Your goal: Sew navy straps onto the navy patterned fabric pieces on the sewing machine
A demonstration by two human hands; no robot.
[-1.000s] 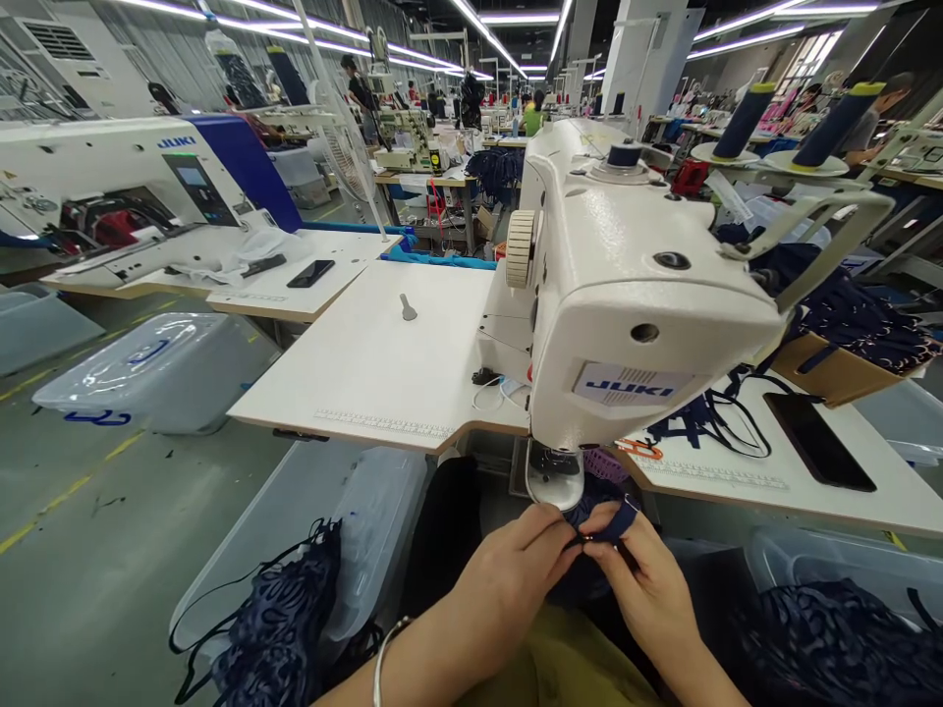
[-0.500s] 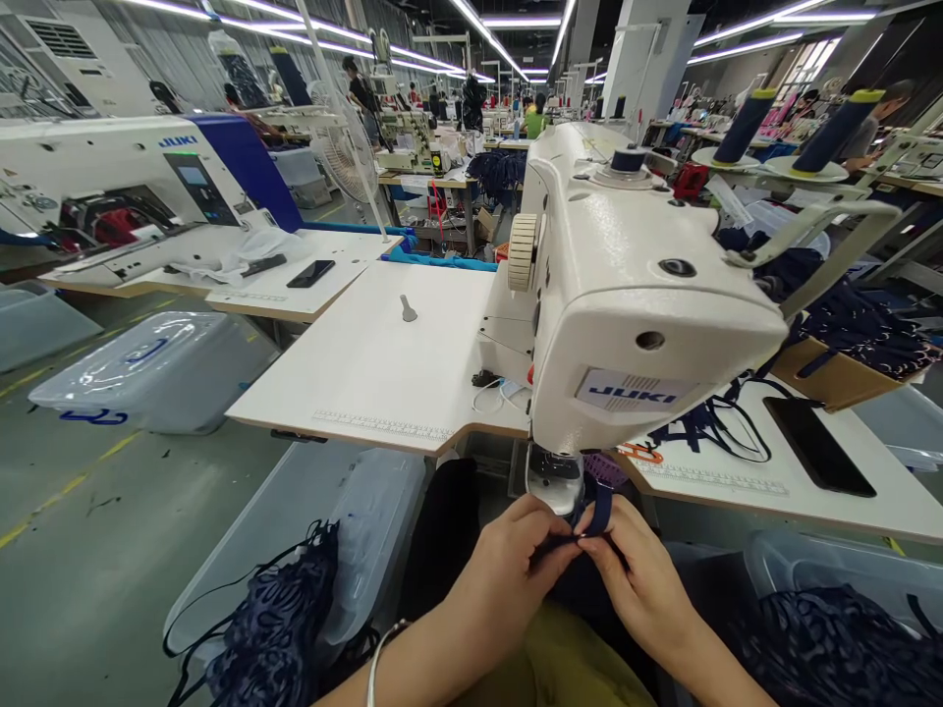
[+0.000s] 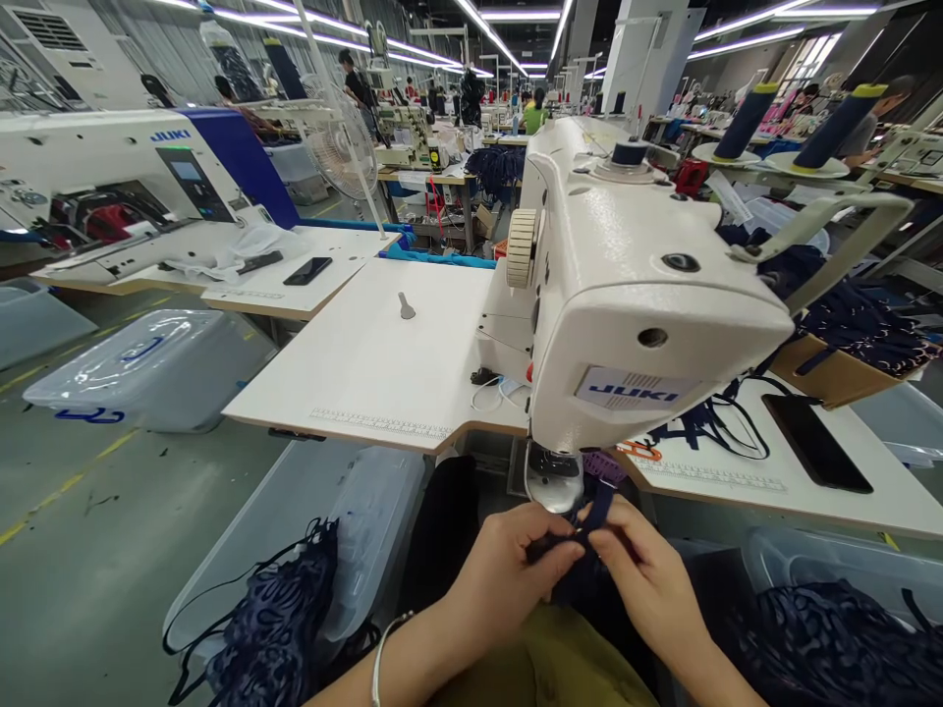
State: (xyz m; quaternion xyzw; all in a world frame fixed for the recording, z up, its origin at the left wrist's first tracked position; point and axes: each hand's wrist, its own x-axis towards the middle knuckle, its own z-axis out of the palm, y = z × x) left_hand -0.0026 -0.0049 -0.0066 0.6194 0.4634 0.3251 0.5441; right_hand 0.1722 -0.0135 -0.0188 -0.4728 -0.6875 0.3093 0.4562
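Observation:
Just in front of the needle end of a white sewing machine (image 3: 663, 295), my two hands meet on a narrow navy strap (image 3: 598, 509). My left hand (image 3: 512, 555) pinches the strap between thumb and forefinger. Beside it, my right hand (image 3: 640, 565) grips the same strap with bent fingers, and a short length stands up above the fingertips. A small pale spot shows on the strap between the hands. More dark fabric hangs below them, its shape mostly hidden by the hands. The machine's metal presser area (image 3: 554, 479) lies right behind my fingers.
Clear bins with navy lacy pieces stand low at left (image 3: 276, 609) and right (image 3: 840, 628). On the white table (image 3: 368, 353) lies a small grey metal piece (image 3: 406, 306). A black phone (image 3: 816, 442), orange-handled scissors (image 3: 639, 451) and navy straps (image 3: 718, 427) lie on the right side.
My hands have drawn slightly apart at the thumbs, with the right thumb shifted along the strap. Both hands sit a little lower, still on the strap. The view has turned slightly.

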